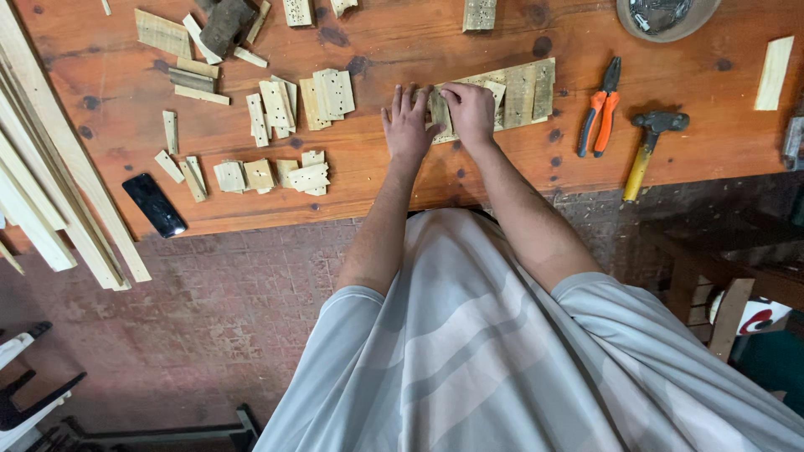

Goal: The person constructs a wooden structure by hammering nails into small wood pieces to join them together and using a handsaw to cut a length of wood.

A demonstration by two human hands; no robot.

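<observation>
Striped grey shirt (502, 360) nearest; left hand (406, 125) flat, fingers spread, steadying row of pale drilled wooden slats (511, 94) at bench's middle — right hand (469, 110) pinches one slat. Row partly laid — loose slat piles (289, 105) remain.

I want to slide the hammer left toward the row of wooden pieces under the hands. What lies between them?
In the head view, orange-handled pliers lie on the table between the hammer and the row of wooden pieces; otherwise only bare tabletop.
</observation>
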